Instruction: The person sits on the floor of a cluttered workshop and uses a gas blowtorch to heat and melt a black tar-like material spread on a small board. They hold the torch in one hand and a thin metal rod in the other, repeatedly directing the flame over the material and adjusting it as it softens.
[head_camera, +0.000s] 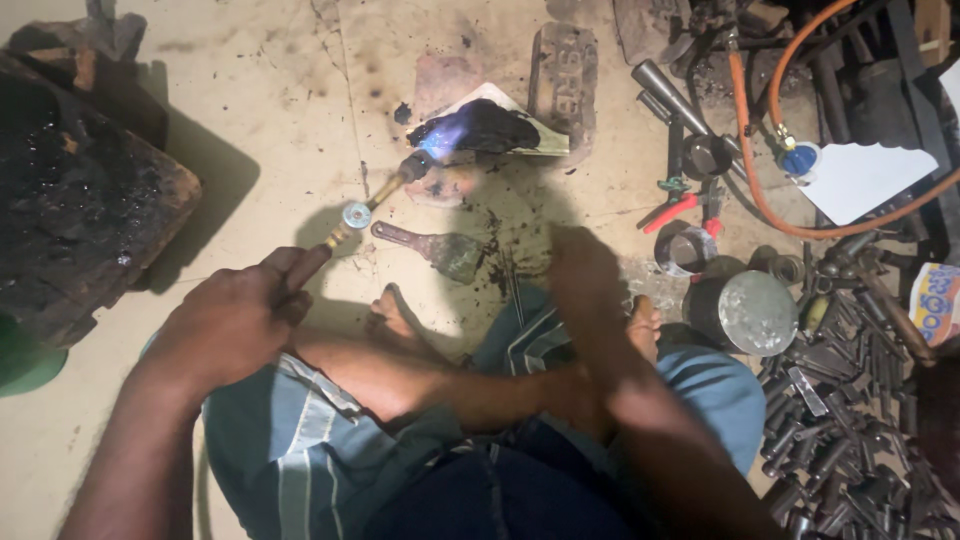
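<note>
1. The right hand (585, 275) is blurred and dark, raised above the knee; I cannot tell whether it is open or holds anything.
2. The left hand (235, 320) is closed around the handle of a gas torch (375, 195), which points up and to the right across the floor (250, 110).
3. The torch's blue flame (440, 140) plays on a dark, charred lump (485, 128) lying on a pale flat piece (545, 140), near the top middle of the floor.
4. A brush (435, 247) with a worn head lies on the floor just below the torch, apart from both hands.
5. A brick (563, 75) with raised lettering lies beside the charred lump, at the top edge of the floor.
6. A rough dark wooden block (80, 190) fills the floor's left edge, partly cut off by the frame.
7. At the right edge, a heap of dark metal bits (840, 410) is hard to tell apart; a round tin (745, 312) stands just beside it.
8. An orange hose (765, 190) curves through the top right corner; a white sheet (865, 180) lies within its loop.
9. A small colourful packet (937, 300) is cut off at the right edge.
10. Bare floor lies open between the block and the torch.
</note>
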